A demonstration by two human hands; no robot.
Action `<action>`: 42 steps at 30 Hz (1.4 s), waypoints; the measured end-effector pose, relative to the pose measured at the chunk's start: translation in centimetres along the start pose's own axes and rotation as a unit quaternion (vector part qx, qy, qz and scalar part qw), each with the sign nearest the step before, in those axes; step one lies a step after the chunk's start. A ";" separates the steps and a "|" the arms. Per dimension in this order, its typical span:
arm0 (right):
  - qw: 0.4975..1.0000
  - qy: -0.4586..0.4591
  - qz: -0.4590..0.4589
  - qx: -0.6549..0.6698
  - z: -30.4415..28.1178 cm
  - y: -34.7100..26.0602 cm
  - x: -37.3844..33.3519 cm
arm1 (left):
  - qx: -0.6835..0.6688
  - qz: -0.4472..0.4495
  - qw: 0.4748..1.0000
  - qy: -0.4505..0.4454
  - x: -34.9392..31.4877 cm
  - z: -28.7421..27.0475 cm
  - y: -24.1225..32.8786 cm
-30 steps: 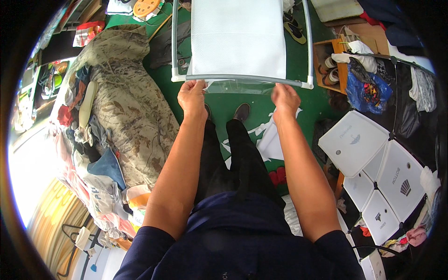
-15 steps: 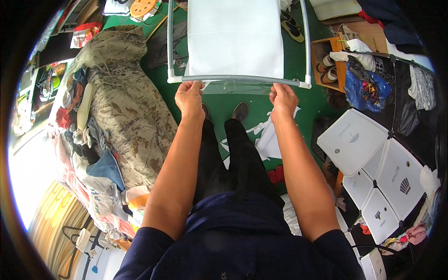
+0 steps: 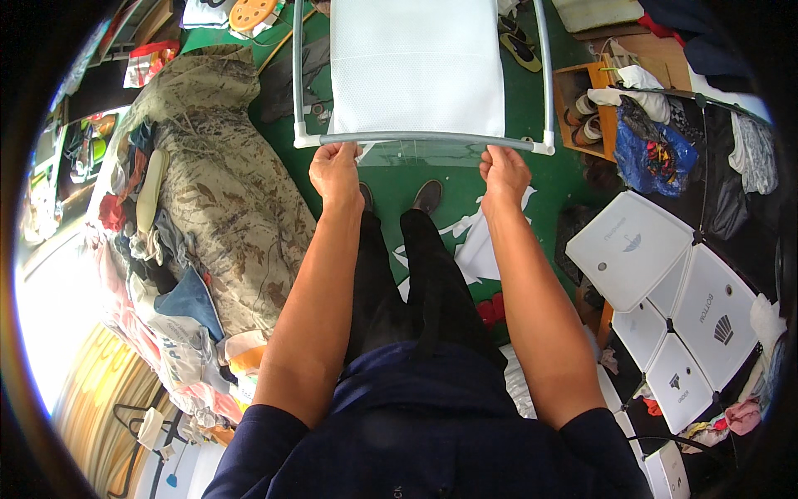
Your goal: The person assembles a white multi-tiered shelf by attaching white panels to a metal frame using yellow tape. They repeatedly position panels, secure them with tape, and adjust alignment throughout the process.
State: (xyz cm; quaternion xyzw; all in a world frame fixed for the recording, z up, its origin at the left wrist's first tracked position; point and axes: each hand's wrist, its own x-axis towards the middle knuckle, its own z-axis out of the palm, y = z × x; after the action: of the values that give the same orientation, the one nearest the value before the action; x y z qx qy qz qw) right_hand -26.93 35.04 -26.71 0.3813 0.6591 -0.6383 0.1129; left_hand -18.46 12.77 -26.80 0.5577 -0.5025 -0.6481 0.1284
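Note:
Ahead of me is a grey tube frame [image 3: 416,137] with white corner joints, a white textured panel [image 3: 417,71] stretched between its sides. Below the near tube hangs a strip of clear plastic film [image 3: 420,154]. My left hand [image 3: 338,175] pinches the film's edge near the left corner, fingertips against the tube. At the other end my right hand [image 3: 504,176] pinches it too, thumb and fingers pressed together just under the tube. Both arms reach straight forward. Fingertips are partly hidden by the tube.
A camouflage-covered bed or couch [image 3: 224,191] lies at left, clothes piled along its edge. White cabinet panels [image 3: 632,249] stand at right, near a wooden box with shoes [image 3: 582,112] and a blue plastic bag [image 3: 661,166]. White scraps [image 3: 478,249] lie on the green floor [image 3: 386,187].
The frame and panel have shifted very slightly left in view. Both hands keep their pinch on the film in nearly the same place.

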 end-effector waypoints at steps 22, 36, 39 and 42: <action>0.997 0.017 0.036 -0.066 1.8 0.1 -0.5 | 0.002 -0.019 1.000 -0.001 0.2 0.0 -0.1; 0.998 0.031 -0.038 -0.049 1.8 1.6 0.4 | 0.028 -0.018 0.999 -0.003 1.1 0.0 -0.9; 0.997 0.047 -0.048 -0.034 1.2 1.5 1.2 | 0.013 -0.007 1.000 -0.008 1.0 0.1 -0.9; 0.997 0.048 -0.066 -0.009 0.9 1.4 1.3 | 0.017 -0.004 1.000 -0.022 1.1 -0.2 -1.1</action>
State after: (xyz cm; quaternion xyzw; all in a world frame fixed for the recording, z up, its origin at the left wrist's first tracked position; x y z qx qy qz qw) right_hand -27.27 34.49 -28.73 0.3660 0.6931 -0.6195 0.0427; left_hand -18.26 12.40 -28.29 0.5475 -0.5141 -0.6518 0.1052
